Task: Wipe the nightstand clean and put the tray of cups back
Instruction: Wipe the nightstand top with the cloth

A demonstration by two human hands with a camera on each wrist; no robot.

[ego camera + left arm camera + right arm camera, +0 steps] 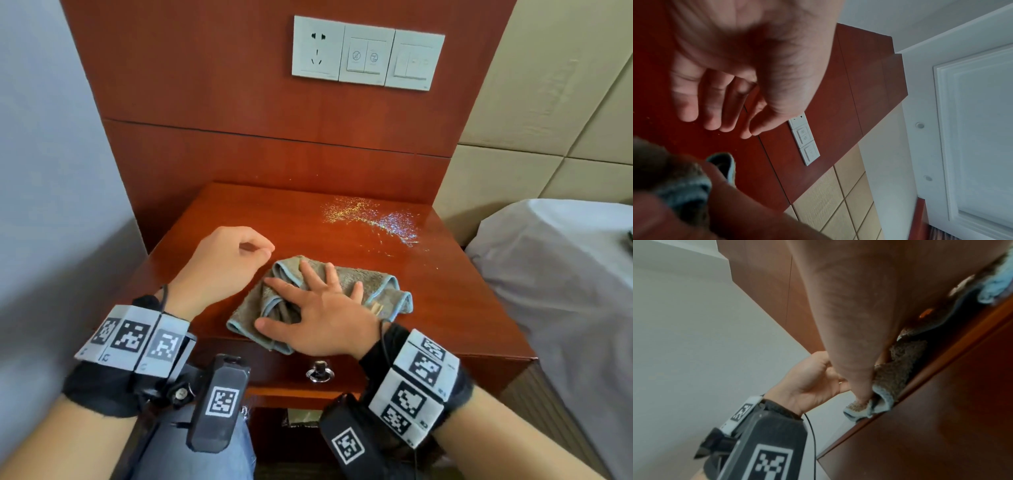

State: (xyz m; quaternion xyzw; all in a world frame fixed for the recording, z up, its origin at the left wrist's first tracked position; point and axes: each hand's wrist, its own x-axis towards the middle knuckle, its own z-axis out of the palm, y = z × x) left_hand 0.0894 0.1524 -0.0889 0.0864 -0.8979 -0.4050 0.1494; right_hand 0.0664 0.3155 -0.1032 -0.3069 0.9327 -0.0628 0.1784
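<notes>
On the red-brown wooden nightstand (pixel 445 301) lies a crumpled grey-brown cloth (pixel 370 277) with a light blue hem, close to the front edge. My right hand (pixel 315 298) presses flat on the cloth with its fingers spread. In the right wrist view the cloth (pixel 898 369) bunches under that hand. My left hand (pixel 263 251) hovers just left of the cloth, loosely curled, thumb tip against the index finger, holding nothing. The left wrist view shows the left hand (pixel 725 113) above the wood and the cloth (pixel 680 175) beside it. A patch of glitter (pixel 370 219) covers the back right of the top. No tray or cups are in view.
A drawer with a metal ring pull (pixel 320 371) sits below the front edge. A wood panel with a socket and switches (pixel 366 53) rises behind the nightstand. A bed with a grey sheet (pixel 565 274) stands to the right, a plain wall to the left.
</notes>
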